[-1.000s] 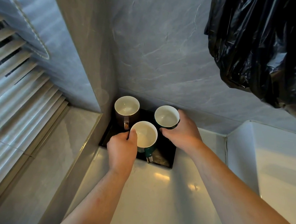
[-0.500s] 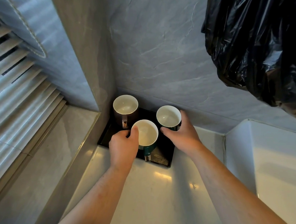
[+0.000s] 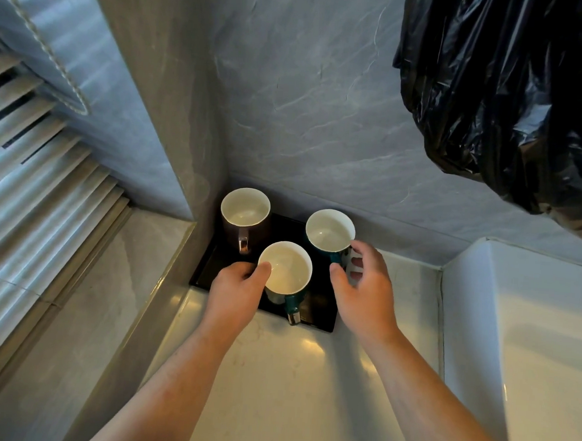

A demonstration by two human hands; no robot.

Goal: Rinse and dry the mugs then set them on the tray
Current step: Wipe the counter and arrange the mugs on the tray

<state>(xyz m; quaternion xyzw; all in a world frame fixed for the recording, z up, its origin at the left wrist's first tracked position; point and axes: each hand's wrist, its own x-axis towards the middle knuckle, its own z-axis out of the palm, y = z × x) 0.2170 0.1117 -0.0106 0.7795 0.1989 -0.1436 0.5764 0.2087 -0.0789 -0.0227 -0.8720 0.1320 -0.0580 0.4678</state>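
While left hand (image 3: 236, 290) pinches front mug (image 3: 288, 276) on tray (image 3: 212, 266), right hand (image 3: 363, 289) apparently relaxed

Your view is dim: daylight comes through the blinds (image 3: 30, 170) at left, the tray (image 3: 208, 269) sits in shadow, the near counter (image 3: 288, 407) glares, and the edges bend.

The tray (image 3: 316, 310) is black; the brown mug (image 3: 245, 217), near teal mug (image 3: 284, 276) and far teal mug (image 3: 330, 229) are white inside.

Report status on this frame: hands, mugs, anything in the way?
Left hand grips front green mug at rim. Right hand open beside rear green mug, contact unclear. Brown mug rear left; all three upright on tray. Nothing in the way.
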